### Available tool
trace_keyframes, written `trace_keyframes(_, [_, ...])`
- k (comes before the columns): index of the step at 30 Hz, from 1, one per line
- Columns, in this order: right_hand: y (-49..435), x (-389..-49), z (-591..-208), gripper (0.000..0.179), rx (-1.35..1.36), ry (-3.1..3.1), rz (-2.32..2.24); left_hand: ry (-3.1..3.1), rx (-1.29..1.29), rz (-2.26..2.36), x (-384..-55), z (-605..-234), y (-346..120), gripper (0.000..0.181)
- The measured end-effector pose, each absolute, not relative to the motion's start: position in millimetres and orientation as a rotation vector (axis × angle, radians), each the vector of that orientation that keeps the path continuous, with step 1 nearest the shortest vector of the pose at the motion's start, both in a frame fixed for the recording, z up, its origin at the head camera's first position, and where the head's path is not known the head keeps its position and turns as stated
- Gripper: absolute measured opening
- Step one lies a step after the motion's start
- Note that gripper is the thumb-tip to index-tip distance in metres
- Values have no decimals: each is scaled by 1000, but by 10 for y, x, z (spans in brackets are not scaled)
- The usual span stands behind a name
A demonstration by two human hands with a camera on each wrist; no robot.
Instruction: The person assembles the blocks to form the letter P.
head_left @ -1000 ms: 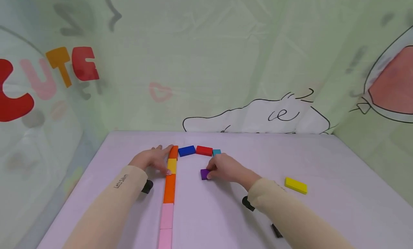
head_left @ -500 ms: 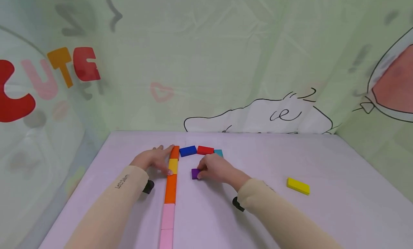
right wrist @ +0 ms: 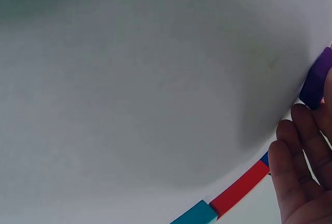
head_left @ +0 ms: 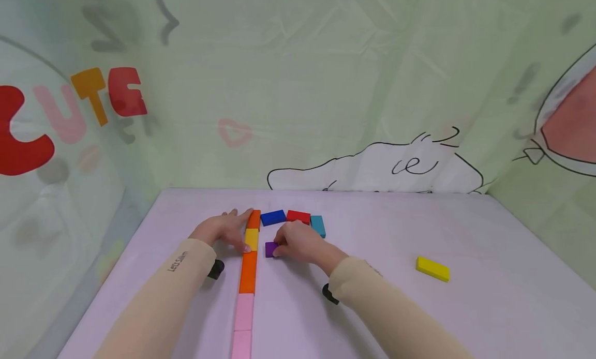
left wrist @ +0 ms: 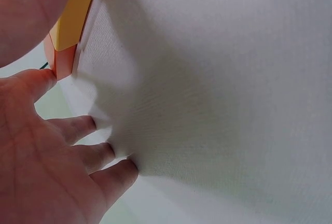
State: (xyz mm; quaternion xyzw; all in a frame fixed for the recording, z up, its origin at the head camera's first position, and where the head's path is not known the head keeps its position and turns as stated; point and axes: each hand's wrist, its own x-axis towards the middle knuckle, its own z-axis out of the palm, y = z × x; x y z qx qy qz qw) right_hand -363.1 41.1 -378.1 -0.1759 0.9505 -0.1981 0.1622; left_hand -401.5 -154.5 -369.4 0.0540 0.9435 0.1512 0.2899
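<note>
My right hand (head_left: 300, 241) pinches a small purple block (head_left: 270, 250) between thumb and fingers, low over the table, just right of a straight row of blocks. My left hand (head_left: 223, 230) rests along that row's left side with fingers spread. Its index fingertip touches the far orange block (head_left: 253, 220) and its thumb lies at the near end of the yellow-orange block (head_left: 251, 238). In the left wrist view the other fingertips (left wrist: 132, 169) reach the table surface. From the row's far end, a blue block (head_left: 273, 218), a red block (head_left: 299, 216) and a teal block (head_left: 318, 226) curve rightward.
Toward me the row continues with a longer orange block (head_left: 248, 272) and pink blocks (head_left: 243, 312). A bright yellow block (head_left: 433, 268) lies apart on the right of the pale table (head_left: 489, 317). A printed cloth (head_left: 298, 90) hangs behind.
My right hand has moved left with the purple block, bringing it close to the row and uncovering more of the teal block. My left hand has stayed on the row.
</note>
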Motion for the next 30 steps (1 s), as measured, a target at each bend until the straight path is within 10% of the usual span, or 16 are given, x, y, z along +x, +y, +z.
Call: trace_keyframes(30, [259, -3600, -3804, 26, -526, 2734, -546, 2522, 137, 386, -4009, -3683, -1520, 102])
